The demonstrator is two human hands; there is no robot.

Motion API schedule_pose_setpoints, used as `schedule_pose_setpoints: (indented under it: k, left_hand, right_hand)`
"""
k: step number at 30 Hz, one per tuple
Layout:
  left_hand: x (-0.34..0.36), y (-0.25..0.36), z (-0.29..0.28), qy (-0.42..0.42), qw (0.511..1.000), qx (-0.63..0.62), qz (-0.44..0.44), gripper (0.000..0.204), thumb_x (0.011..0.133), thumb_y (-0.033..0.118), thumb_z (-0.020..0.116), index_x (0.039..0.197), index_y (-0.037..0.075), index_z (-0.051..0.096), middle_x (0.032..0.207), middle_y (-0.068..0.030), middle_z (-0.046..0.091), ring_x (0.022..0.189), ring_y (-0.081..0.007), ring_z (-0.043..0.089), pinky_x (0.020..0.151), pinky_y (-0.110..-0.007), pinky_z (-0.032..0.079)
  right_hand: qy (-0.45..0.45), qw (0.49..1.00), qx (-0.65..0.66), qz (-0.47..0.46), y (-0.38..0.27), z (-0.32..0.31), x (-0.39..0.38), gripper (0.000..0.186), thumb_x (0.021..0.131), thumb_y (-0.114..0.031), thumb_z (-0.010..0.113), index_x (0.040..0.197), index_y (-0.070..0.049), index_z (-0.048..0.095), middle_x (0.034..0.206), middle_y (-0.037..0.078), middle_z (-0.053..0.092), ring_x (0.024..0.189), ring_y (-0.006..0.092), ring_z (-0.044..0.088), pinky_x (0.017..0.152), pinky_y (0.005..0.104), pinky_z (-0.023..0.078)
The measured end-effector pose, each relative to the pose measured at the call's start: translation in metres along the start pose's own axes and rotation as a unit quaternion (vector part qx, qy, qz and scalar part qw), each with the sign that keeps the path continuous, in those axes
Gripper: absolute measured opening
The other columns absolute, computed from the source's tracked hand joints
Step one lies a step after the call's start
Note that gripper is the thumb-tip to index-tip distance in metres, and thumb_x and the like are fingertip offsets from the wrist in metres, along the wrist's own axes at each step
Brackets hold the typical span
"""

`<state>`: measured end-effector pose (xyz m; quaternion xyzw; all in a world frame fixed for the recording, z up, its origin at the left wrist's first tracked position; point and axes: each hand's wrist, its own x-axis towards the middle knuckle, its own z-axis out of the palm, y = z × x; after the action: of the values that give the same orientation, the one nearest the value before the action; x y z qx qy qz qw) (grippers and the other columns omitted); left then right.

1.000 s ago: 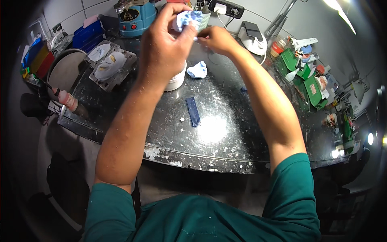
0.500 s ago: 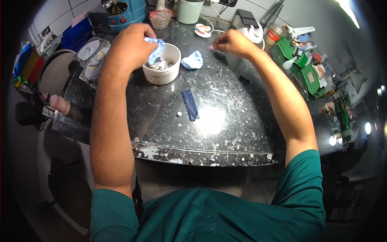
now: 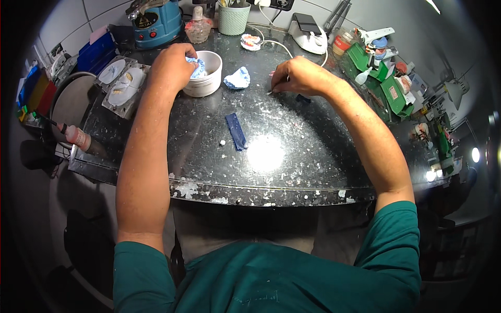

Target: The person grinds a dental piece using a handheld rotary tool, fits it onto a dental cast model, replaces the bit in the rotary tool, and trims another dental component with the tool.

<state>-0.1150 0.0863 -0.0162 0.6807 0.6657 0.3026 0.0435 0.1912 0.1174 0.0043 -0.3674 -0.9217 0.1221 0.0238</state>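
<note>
At the white tub (image 3: pixel 204 88), left fingers (image 3: pixel 188 50) pinch crumpled bluish material (image 3: pixel 198 69) (right fingers (image 3: pixel 282 73) curled, hold unclear)

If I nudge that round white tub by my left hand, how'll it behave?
The white tub would probably slide rather than tip, being squat and wide. Its wall looks rigid, so it likely keeps its shape. Its round side might roll if toppled.

The crumpled light-blue piece (image 3: pixel 198 69), held in the left fingers (image 3: pixel 192 54), is at the left part of a round white tub (image 3: pixel 204 87), which stands upright and open-topped. A small pale thing (image 3: pixel 270 93) is mostly hidden by the right fingers (image 3: pixel 282 85).
</note>
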Motion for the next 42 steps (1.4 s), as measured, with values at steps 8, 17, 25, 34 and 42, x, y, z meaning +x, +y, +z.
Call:
schedule_pose_setpoints:
  k: [8, 17, 25, 34, 42]
  left_hand:
    - [-0.001, 0.009, 0.001, -0.003, 1.000, -0.007, -0.002, 0.023, 0.081, 0.018, 0.074, 0.101, 0.007, 0.070, 0.102, -0.0158, 0.071, 0.099, -0.0329, 0.067, 0.085, -0.044, 0.051]
    - [-0.004, 0.012, 0.000, -0.008, 1.000, 0.005, -0.008, 0.023, 0.081, 0.016, 0.075, 0.101, 0.005, 0.070, 0.101, -0.0176, 0.071, 0.096, -0.0319, 0.068, 0.084, -0.041, 0.050]
    - [0.000, 0.011, 0.003, -0.011, 1.000, -0.013, -0.009, 0.025, 0.082, 0.015, 0.074, 0.104, 0.004, 0.069, 0.106, -0.0192, 0.070, 0.101, -0.0321, 0.068, 0.088, -0.039, 0.050]
    - [-0.001, 0.011, 0.002, -0.001, 1.000, -0.020, -0.008, 0.025, 0.082, 0.015, 0.074, 0.104, 0.003, 0.070, 0.105, -0.0190, 0.071, 0.100, -0.0314, 0.068, 0.087, -0.038, 0.050]
    - [0.011, 0.002, 0.002, 0.154, 0.967, -0.198, 0.047, 0.022, 0.086, 0.019, 0.071, 0.105, 0.008, 0.069, 0.094, -0.0133, 0.072, 0.085, -0.0248, 0.070, 0.075, -0.037, 0.052]
  right_hand:
    - [-0.051, 0.977, 0.150, 0.144, 0.002, 0.005, 0.000, 0.019, 0.087, -0.019, 0.070, 0.091, 0.000, 0.068, 0.079, 0.006, 0.068, 0.071, 0.0141, 0.065, 0.069, 0.0291, 0.056]
    - [0.106, 0.705, 0.701, -0.016, -0.064, 0.003, -0.076, 0.025, 0.090, -0.020, 0.068, 0.103, 0.002, 0.063, 0.086, 0.010, 0.067, 0.072, 0.0156, 0.069, 0.065, 0.0296, 0.060]
    - [0.103, 0.684, 0.721, -0.045, -0.071, -0.003, -0.092, 0.027, 0.089, -0.017, 0.068, 0.104, 0.005, 0.063, 0.092, 0.017, 0.069, 0.074, 0.0197, 0.071, 0.064, 0.0297, 0.061]
    - [0.100, 0.695, 0.710, -0.055, -0.081, -0.009, -0.090, 0.024, 0.092, -0.020, 0.065, 0.102, 0.001, 0.061, 0.093, 0.016, 0.070, 0.074, 0.0192, 0.072, 0.061, 0.0290, 0.060]
    - [0.206, 0.777, 0.594, 0.032, -0.069, 0.001, -0.075, 0.030, 0.093, -0.023, 0.067, 0.115, -0.004, 0.061, 0.088, 0.005, 0.065, 0.073, 0.0099, 0.063, 0.070, 0.0262, 0.057]
